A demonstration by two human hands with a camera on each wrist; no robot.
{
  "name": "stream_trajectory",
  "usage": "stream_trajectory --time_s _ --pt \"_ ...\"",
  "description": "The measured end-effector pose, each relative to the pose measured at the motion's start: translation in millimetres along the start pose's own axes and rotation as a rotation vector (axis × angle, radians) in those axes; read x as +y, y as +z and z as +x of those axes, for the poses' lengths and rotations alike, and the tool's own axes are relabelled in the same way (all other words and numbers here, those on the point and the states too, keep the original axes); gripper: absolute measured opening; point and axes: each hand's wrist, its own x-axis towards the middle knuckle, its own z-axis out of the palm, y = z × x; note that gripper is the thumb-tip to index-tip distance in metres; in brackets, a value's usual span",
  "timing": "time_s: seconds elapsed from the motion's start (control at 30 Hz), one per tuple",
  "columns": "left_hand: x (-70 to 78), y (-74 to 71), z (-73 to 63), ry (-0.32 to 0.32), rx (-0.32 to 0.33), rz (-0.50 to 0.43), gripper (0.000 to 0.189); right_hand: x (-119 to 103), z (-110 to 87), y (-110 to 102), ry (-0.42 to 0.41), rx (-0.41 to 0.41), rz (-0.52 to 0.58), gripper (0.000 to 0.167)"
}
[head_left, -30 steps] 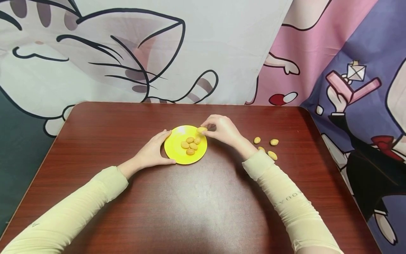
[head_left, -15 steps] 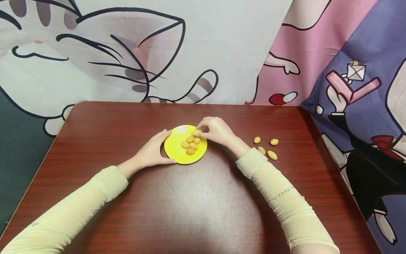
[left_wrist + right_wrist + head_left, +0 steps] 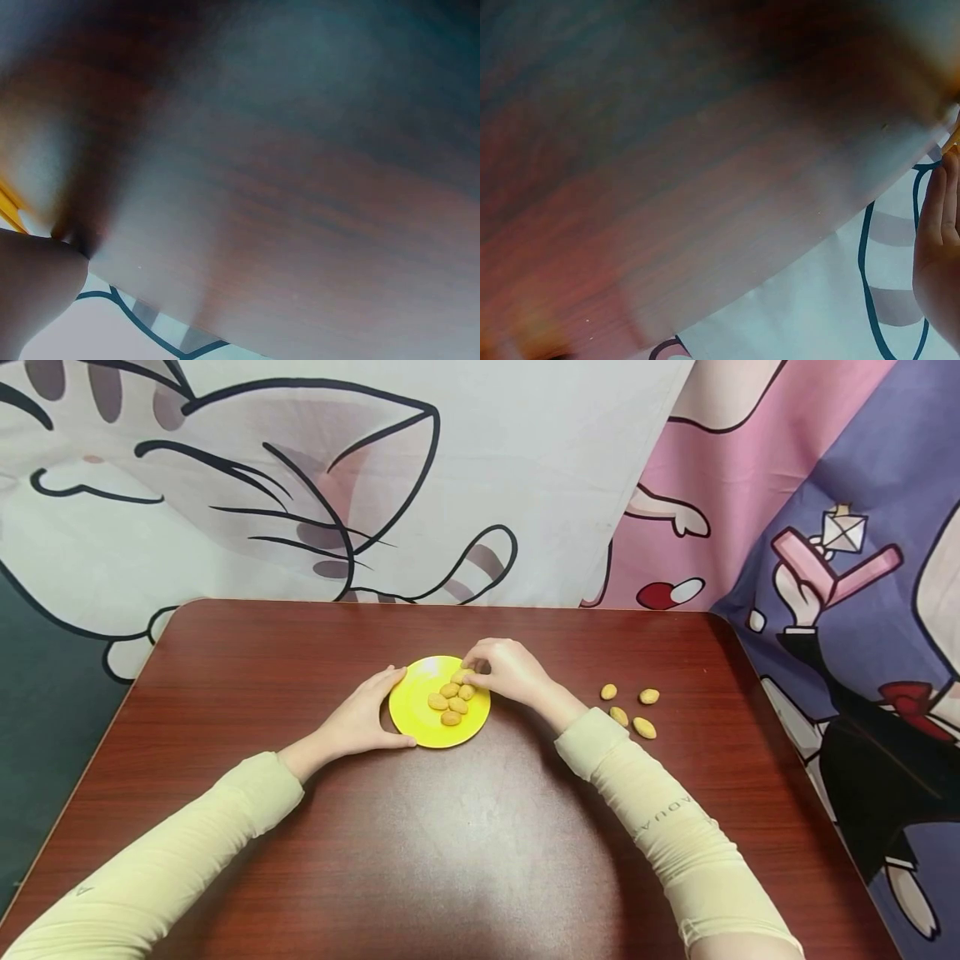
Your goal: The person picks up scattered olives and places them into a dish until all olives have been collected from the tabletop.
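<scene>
A round yellow plate [image 3: 408,710] lies on the dark red-brown table. My left hand [image 3: 360,714] holds its left rim, fingers at the far side and thumb at the near side. Several small yellow oval fruits [image 3: 450,718] lie clustered on the plate. Over its right rim, my right hand [image 3: 513,677] pinches another small yellow oval fruit [image 3: 458,677] between thumb and fingertips, low beside the cluster. Fingertips partly hide this fruit. In the left wrist view, part of my left hand [image 3: 37,289] shows; the right wrist view catches my right hand [image 3: 941,255] at its edge.
Right of my right forearm, several more yellow oval fruits [image 3: 643,727] lie loose on the table [image 3: 465,860]. Behind the table's far edge hangs a printed cloth [image 3: 525,460] with cartoon figures.
My right hand has moved left and slightly down with the pinched fruit, from the plate's upper right rim to the cluster. My left hand has stayed on the plate.
</scene>
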Motion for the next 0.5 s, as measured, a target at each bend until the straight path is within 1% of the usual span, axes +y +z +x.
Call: stream_trajectory --time_s 0.3,0.5 --pt "0.1 0.4 -0.3 -0.002 -0.002 0.004 0.115 0.6 -1.9 -0.4 -0.021 0.002 0.001 0.019" --pt "1.7 0.0 -0.9 -0.005 -0.002 0.002 0.115 1.3 -5.3 -6.4 -0.026 0.007 0.005 0.018"
